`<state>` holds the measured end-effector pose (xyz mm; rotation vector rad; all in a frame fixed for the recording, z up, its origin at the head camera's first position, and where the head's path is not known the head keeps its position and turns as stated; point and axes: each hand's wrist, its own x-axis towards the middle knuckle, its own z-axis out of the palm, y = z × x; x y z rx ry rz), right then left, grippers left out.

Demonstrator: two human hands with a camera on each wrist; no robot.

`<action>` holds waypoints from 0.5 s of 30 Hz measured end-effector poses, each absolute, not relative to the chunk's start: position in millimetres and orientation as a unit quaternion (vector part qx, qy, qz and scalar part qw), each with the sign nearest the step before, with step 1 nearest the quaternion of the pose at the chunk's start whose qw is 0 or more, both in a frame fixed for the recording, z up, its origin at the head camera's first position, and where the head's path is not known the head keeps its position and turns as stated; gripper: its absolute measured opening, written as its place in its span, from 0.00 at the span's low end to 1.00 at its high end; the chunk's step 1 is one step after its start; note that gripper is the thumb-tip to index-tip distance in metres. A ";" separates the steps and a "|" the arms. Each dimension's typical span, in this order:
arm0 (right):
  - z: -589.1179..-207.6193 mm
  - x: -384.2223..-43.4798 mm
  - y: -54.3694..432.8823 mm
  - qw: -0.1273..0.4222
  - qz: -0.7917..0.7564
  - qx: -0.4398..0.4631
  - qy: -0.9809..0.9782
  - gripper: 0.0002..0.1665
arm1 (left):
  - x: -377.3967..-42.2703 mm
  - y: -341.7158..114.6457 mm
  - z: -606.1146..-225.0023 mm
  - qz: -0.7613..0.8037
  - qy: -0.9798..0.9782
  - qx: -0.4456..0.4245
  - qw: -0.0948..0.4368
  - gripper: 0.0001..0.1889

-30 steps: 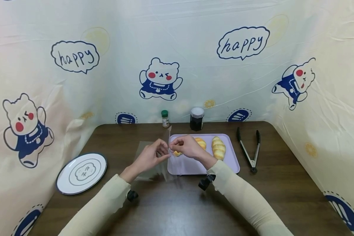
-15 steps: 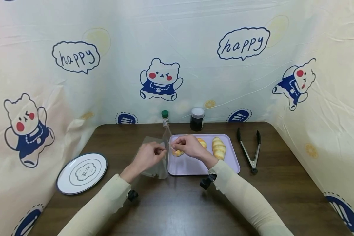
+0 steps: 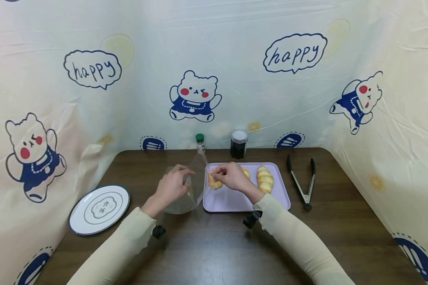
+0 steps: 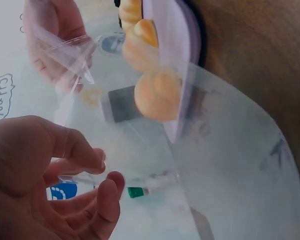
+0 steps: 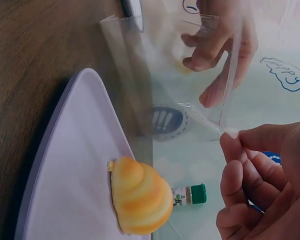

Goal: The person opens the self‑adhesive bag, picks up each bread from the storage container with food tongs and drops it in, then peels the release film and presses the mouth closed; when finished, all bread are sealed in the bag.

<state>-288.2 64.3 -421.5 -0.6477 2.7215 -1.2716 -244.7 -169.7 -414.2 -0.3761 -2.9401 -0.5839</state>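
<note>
A clear plastic bag (image 3: 180, 206) hangs between both hands, just left of the lilac tray (image 3: 232, 205). My right hand (image 3: 232, 177) pinches the bag's edge between thumb and forefinger, plain in the right wrist view. The left hand (image 3: 172, 184) is at the other side of the bag's mouth. Its thumb and fingers (image 4: 107, 200) are loosely bent with a gap between them, and the film spreads around them. A golden roll (image 5: 140, 195) lies on the tray below the right hand, with another partly hidden behind that hand. To their right lies a ridged, croissant-like bread (image 3: 264, 180).
A white plate (image 3: 82, 221) with a dark rim lies on the left. Tongs (image 3: 305, 194) rest right of the tray, spread apart. At the back of the wooden table stand a green-capped bottle (image 3: 200, 142) and a dark jar (image 3: 238, 148) with a pale lid.
The left hand has drawn back leftward from the right hand, and the bag between them has spread wider. The right hand stays nearly in place, still pinching the bag.
</note>
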 end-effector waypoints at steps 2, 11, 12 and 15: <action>-421.8 -288.5 64.2 0.023 -0.403 -0.206 0.891 0.07 | -244.5 -170.0 -411.8 -0.183 -0.974 -0.124 0.048 0.23; -423.8 -286.8 60.0 0.010 -0.403 -0.202 0.893 0.07 | -247.4 -167.9 -414.1 -0.161 -0.974 -0.140 0.083 0.27; -423.5 -286.1 59.2 0.013 -0.407 -0.205 0.890 0.07 | -247.8 -167.2 -414.7 -0.162 -0.973 -0.139 0.084 0.28; -422.5 -284.5 57.2 0.026 -0.416 -0.209 0.885 0.08 | -248.4 -165.4 -416.3 -0.163 -0.976 -0.123 0.078 0.33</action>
